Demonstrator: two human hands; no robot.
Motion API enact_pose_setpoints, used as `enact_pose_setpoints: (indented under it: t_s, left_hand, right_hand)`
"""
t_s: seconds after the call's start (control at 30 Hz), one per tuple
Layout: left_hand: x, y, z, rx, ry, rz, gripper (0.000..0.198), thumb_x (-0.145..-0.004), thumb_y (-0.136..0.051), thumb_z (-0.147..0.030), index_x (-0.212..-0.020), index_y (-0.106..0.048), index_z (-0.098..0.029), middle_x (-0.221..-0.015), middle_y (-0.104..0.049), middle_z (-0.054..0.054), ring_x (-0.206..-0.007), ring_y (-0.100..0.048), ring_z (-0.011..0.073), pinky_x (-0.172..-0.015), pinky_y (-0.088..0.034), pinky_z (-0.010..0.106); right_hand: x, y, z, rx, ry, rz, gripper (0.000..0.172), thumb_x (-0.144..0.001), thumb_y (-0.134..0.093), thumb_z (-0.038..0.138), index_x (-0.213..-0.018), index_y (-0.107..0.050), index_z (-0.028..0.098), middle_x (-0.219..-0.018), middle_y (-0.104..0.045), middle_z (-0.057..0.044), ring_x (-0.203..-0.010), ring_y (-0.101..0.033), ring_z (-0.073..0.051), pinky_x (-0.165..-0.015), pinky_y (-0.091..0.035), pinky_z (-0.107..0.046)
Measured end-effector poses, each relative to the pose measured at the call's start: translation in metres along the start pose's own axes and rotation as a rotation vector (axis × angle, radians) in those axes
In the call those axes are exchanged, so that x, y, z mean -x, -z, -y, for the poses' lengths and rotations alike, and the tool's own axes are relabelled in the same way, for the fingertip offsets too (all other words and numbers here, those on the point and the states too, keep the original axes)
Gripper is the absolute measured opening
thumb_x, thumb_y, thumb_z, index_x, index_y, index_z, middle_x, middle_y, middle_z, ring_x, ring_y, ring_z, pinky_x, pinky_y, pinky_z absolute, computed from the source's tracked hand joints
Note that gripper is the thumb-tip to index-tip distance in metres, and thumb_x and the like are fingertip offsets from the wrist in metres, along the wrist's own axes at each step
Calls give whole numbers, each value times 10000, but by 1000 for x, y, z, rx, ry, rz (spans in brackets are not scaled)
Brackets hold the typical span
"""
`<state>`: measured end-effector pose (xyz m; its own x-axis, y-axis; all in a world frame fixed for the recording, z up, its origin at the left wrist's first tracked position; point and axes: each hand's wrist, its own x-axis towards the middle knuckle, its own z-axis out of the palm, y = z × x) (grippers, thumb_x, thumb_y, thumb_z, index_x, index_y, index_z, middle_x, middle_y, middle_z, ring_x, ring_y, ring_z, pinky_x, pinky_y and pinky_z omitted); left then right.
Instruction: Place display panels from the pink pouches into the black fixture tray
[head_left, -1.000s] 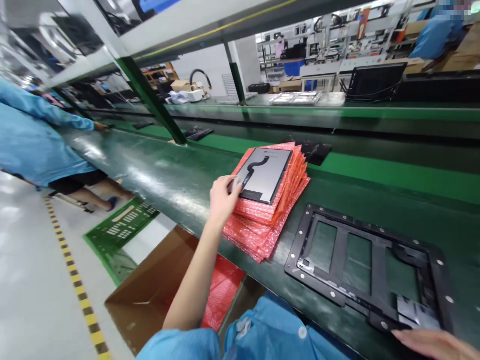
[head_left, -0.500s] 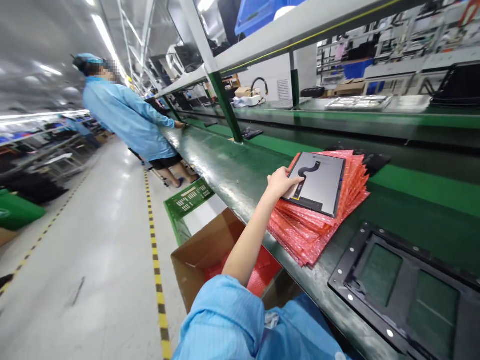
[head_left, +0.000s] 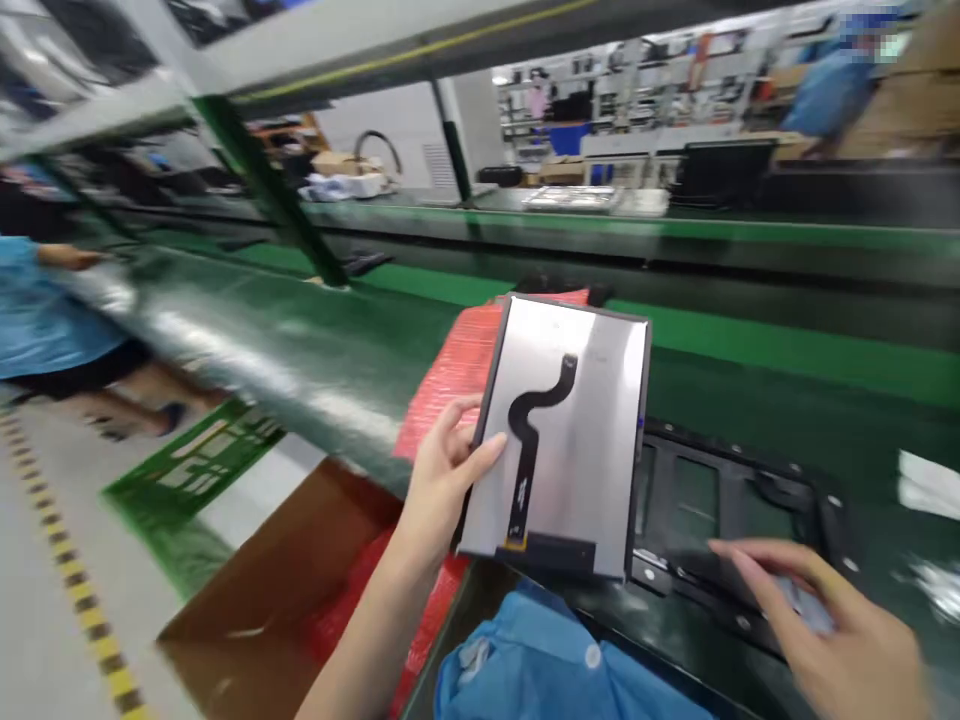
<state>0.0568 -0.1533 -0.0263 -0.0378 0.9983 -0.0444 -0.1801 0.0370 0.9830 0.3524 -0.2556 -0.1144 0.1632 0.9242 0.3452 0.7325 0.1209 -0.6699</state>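
Note:
My left hand (head_left: 448,465) grips the left edge of a display panel (head_left: 581,440), thumb on its silver back and fingers around the side. A black curved flex cable (head_left: 525,430) runs over that back. The panel is tilted up above the bench, partly covering the stack of red bubble-wrap bags (head_left: 454,375). At the lower right, my right hand (head_left: 832,610) has its fingertips close together over a black frame fixture (head_left: 817,490). Something grey-blue (head_left: 806,605) shows within its curled fingers, too blurred to name.
An open cardboard box (head_left: 262,590) with red wrap inside stands below the bench edge, beside a green printed board (head_left: 195,460). A green post (head_left: 270,190) rises from the bench (head_left: 337,360). White paper (head_left: 930,485) lies right. A co-worker in blue (head_left: 52,310) stands left.
My left hand has lifted the display panel off the red stack and brought it nearer and upright. My right hand has come into view. The view has turned right.

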Motion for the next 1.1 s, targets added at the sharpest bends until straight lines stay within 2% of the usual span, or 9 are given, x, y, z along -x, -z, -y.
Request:
enact_pose_setpoints:
  t_s: [0.17, 0.33, 0.57, 0.73, 0.8, 0.87, 0.93, 1.0, 1.1]
  left_hand:
    - [38, -30, 5, -91, 115, -24, 455, -708, -825, -325, -1069, -567, -224, -657, -696, -32, -499, -623, 132, -468, -478, 189]
    - [49, -51, 2, -159, 114, -94, 465, -663, -853, -346, -1037, -605, -227, -659, -707, -26, -492, -610, 121, -461, -465, 164]
    - [38, -50, 12, -216, 179, -30, 617, -554, -915, -422, -1045, -584, -251, -668, -720, -32, -480, -652, 184, -446, -535, 230]
    - [28, -55, 22, -217, 194, 13, 632, -541, -924, -428, -1041, -576, -259, -687, -734, -32, -540, -699, 204, -495, -580, 236]
    - [27, -62, 19, -183, 149, -58, 609, -526, -934, -386, -1020, -596, -276, -677, -732, -57, -546, -703, 199, -481, -583, 222]
    - [27, -70, 13, -122, 91, -154, 542, -539, -923, -305, -999, -635, -308, -700, -738, -91, -567, -710, 183, -469, -584, 195]
    - [29, -76, 6, -64, 85, -212, 458, -607, -866, -252, -1019, -688, -341, -831, -769, -105, -653, -734, 177, -458, -579, 166]
    - [29, -80, 1, -33, 125, -246, 409, -668, -802, -245, -1057, -731, -352, -1002, -777, -107, -788, -754, 187, -459, -576, 144]
    - [26, -83, 2, 14, 226, -226, 440, -627, -808, -235, -1056, -756, -319, -1084, -772, -75, -920, -752, 229, -518, -599, 155]
  right_hand:
    - [-33, -15, 40, -145, -5, -209, 145, -936, -590, 383, -944, -680, 269, -904, -748, -1, -796, -717, -180, -740, -591, -288]
    - [-36, -20, 45, -64, 15, -262, 110, -954, -550, 296, -919, -637, 239, -868, -727, -13, -742, -694, -165, -702, -553, -285]
    - [-40, -15, 29, -83, -64, -128, 111, -948, -485, 230, -855, -545, 239, -796, -692, -4, -706, -677, -159, -629, -481, -267]
    - [-39, -1, 23, -302, -174, 39, 122, -949, -416, 249, -838, -466, 250, -691, -673, 16, -650, -657, -159, -644, -471, -278]
    - [-35, 14, 14, -407, -213, 42, 138, -957, -417, 316, -841, -457, 252, -649, -657, 22, -615, -638, -156, -630, -467, -274]
    - [-32, 35, -6, -391, -304, -43, 185, -945, -431, 412, -863, -472, 252, -604, -625, 23, -569, -610, -164, -585, -449, -277]
    - [-32, 59, -35, -161, -468, -142, 227, -920, -436, 460, -867, -502, 249, -557, -579, 23, -511, -560, -171, -537, -411, -286]
    - [-34, 81, -67, 221, -665, -149, 194, -900, -454, 398, -810, -541, 250, -548, -562, 7, -499, -525, -174, -523, -368, -294]
    - [-38, 98, -99, 466, -767, -148, 199, -834, -524, 274, -638, -531, 242, -557, -556, -46, -509, -503, -194, -525, -298, -318]
